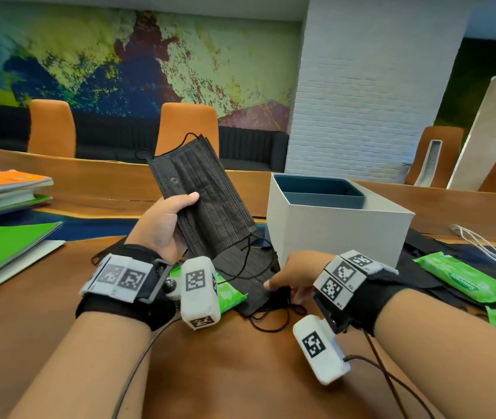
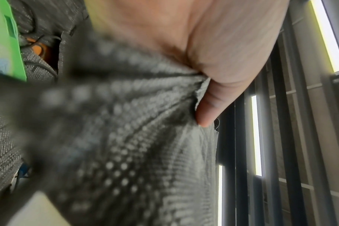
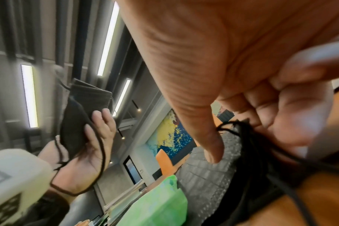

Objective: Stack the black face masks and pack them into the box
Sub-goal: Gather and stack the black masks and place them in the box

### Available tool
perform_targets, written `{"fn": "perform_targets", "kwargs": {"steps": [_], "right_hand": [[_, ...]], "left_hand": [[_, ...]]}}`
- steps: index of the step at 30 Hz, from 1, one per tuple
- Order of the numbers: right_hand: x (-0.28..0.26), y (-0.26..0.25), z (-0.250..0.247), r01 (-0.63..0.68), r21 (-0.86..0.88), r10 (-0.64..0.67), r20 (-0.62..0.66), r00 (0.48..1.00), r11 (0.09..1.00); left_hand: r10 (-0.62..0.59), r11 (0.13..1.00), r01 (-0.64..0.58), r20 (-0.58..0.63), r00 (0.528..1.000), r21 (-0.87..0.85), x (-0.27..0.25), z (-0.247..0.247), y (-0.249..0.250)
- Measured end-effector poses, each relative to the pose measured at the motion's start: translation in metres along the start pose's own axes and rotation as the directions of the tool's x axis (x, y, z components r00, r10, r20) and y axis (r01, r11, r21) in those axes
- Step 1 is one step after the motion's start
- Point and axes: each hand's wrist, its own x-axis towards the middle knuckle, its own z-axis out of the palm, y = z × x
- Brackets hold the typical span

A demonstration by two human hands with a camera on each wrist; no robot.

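Observation:
My left hand [image 1: 177, 216] holds a stack of black face masks [image 1: 203, 192] tilted up above the table, thumb on the front, fingers hidden behind. The left wrist view is filled by that mask fabric [image 2: 135, 137] under my thumb [image 2: 207, 110]. Another black mask [image 1: 249, 282] lies flat on the table in front of the box. My right hand [image 1: 283, 285] is down on its near edge, fingers curled round its black ear loops [image 3: 248, 137]. The white box [image 1: 331, 231], with a dark blue insert, stands open just behind my right hand.
Green wipe packets lie by my left wrist [image 1: 230, 293] and at the right [image 1: 464, 276] on dark cloth. Books [image 1: 5, 189] and a green folder [image 1: 8, 249] sit at the left. A white cable [image 1: 488, 246] runs at the right. Orange chairs [image 1: 187, 128] stand behind the wooden table [image 1: 240, 373].

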Motion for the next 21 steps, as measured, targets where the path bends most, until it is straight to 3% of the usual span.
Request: {"fn": "perform_targets", "kwargs": {"steps": [7, 10, 15, 21], "right_hand": [[-0.005, -0.009, -0.019, -0.008, 0.062, 0.005, 0.061, 0.998, 0.998], [-0.016, -0.006, -0.036, 0.059, 0.096, -0.053, -0.058, 0.997, 0.994], [-0.030, 0.010, -0.058, 0.179, 0.105, -0.143, -0.282, 0.949, 0.978], [-0.049, 0.034, -0.077, 0.313, 0.134, -0.213, -0.486, 0.847, 0.940]], "left_hand": [[0.032, 0.999, -0.032, -0.013, 0.999, 0.015, 0.004, 0.001, -0.004], [0.042, 0.998, -0.042, -0.010, 0.999, 0.037, 0.005, 0.002, -0.005], [0.034, 0.998, -0.032, -0.028, 0.999, 0.061, 0.004, 0.002, -0.006], [0.042, 0.992, -0.038, -0.032, 0.999, 0.119, 0.004, 0.005, -0.009]]}}
